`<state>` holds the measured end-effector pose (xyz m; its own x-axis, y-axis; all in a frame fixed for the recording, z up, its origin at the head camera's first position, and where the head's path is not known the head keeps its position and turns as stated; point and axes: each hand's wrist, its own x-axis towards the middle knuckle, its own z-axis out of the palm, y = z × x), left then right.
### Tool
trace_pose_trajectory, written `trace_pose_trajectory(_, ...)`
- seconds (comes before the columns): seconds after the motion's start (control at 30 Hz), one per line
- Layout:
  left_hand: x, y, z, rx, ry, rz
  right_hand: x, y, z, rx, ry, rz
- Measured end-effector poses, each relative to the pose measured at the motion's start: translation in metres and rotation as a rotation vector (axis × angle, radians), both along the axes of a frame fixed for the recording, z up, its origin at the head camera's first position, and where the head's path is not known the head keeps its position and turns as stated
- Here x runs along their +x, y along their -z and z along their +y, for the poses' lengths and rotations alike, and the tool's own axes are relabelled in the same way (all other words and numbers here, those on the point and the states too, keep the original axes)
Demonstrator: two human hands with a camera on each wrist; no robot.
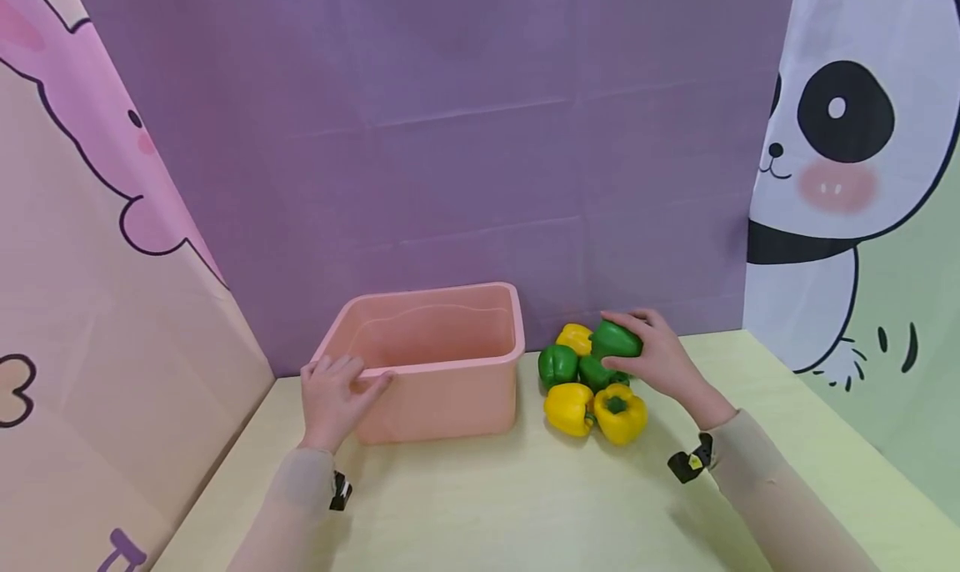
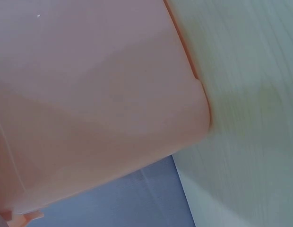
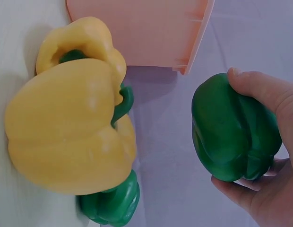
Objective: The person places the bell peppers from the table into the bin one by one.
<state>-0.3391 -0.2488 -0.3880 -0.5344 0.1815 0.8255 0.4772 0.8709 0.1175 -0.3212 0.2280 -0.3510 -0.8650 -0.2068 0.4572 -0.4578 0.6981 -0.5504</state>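
My right hand (image 1: 666, 362) holds a green bell pepper (image 1: 617, 339) between thumb and fingers, over the back right of a small pepper pile. In the right wrist view the held pepper hangs apart from the others. Below and beside it lie two more green bell peppers, one at the left (image 1: 557, 365). Three yellow bell peppers complete the pile, one at the back (image 1: 575, 338) and two in front, the right one (image 1: 630, 423) stem up. My left hand (image 1: 333, 398) grips the near-left rim of a pink plastic bin (image 1: 438, 405), fingers over the edge.
The bin stands left of the peppers on a pale wood-grain table (image 1: 480, 505). Close behind is a purple cloth backdrop (image 1: 465, 138). Printed panels flank the table, with a panda (image 1: 802, 305) on the right. The bin's outer wall (image 2: 99, 104) fills much of the left wrist view.
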Motion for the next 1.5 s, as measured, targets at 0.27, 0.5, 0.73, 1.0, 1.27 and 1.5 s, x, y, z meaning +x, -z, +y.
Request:
trace_pose_trajectory(0.27,-0.001,-0.001,0.002,-0.002,0.000,-0.002,-0.001,-0.004,-0.005,-0.003,-0.009,-0.013)
trace_pose_trajectory(0.5,-0.001,-0.001,0.002,-0.001,-0.004,-0.009,-0.003,-0.006,-0.008,0.000,-0.015,-0.012)
trace_pose_trajectory(0.73,0.000,0.000,0.001,-0.001,-0.006,-0.009,-0.004,-0.009,-0.010,-0.008,-0.021,-0.011)
trace_pose_trajectory(1.0,-0.001,-0.001,-0.001,0.000,-0.003,0.007,-0.006,-0.014,-0.014,0.001,-0.027,-0.002)
trace_pose_trajectory(1.27,-0.001,-0.001,-0.001,0.006,0.003,0.022,-0.008,-0.016,-0.017,0.001,-0.030,0.010)
trace_pose_trajectory(1.5,-0.001,0.000,0.000,0.005,-0.002,0.011,-0.010,-0.015,-0.019,0.010,-0.029,0.016)
